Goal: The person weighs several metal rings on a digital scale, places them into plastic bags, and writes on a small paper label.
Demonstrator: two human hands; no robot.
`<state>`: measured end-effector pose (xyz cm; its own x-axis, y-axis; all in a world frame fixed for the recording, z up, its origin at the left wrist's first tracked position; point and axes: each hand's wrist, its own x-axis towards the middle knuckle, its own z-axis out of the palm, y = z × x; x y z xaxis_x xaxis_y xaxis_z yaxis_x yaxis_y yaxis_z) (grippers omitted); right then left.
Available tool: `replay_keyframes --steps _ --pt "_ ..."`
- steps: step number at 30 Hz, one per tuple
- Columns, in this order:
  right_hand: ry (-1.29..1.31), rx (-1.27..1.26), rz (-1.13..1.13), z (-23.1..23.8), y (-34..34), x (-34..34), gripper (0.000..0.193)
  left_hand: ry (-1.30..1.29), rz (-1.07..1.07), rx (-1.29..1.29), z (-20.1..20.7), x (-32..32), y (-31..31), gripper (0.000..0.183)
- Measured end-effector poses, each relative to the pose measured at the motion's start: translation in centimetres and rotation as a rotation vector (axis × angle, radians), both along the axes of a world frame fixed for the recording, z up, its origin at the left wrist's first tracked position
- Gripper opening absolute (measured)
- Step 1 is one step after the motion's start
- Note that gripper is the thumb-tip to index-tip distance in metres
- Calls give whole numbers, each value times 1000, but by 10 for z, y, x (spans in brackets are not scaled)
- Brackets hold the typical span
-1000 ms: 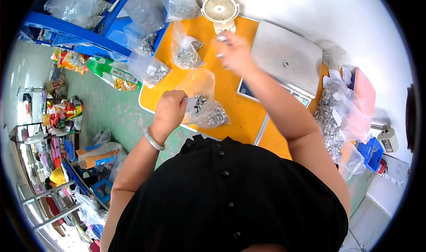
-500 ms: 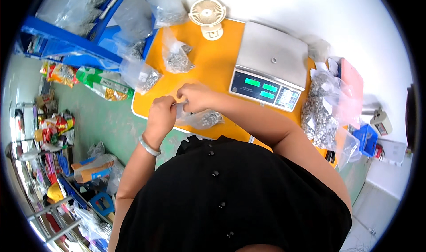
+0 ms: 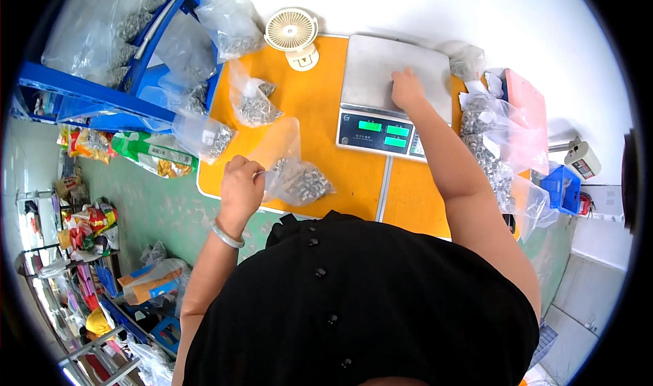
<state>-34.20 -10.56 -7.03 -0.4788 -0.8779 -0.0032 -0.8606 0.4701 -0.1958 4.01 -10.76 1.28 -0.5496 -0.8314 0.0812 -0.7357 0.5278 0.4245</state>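
My left hand (image 3: 243, 184) is closed at the near left of the orange table (image 3: 350, 190), pinching the mouth of a clear plastic bag (image 3: 283, 141). Small silvery metal rings (image 3: 307, 184) lie in that bag, which rests on the tabletop. Over the steel plate of a digital scale (image 3: 371, 73), my right hand (image 3: 408, 91) reaches down with its fingers drawn together. Whatever is under or between those fingers is hidden. Green displays (image 3: 396, 131) glow on the scale's front, partly covered at the right by my forearm.
Bags of metal parts (image 3: 257, 107) lie at the table's left, beside a blue rack (image 3: 95, 87). A small cream fan (image 3: 291, 32) stands at the back. Right of the scale sit a large bag of metal parts (image 3: 481, 151) and a pink sheet (image 3: 527, 114).
My right hand has left the bag and moved right onto the scale plate, where a metal ring was visible. The bag's mouth now stands up, still held by my left hand.
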Motion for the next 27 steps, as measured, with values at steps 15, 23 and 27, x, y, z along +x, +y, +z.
replay_keyframes --steps 15,23,27 --pt "-333 -107 1145 66 -12 199 16 41 112 22 -11 4 -10 9" --pt "-288 -129 771 50 -61 90 22 197 160 262 -21 15 -5 9" --pt "-163 206 674 35 -97 44 21 318 128 282 -26 17 5 10"
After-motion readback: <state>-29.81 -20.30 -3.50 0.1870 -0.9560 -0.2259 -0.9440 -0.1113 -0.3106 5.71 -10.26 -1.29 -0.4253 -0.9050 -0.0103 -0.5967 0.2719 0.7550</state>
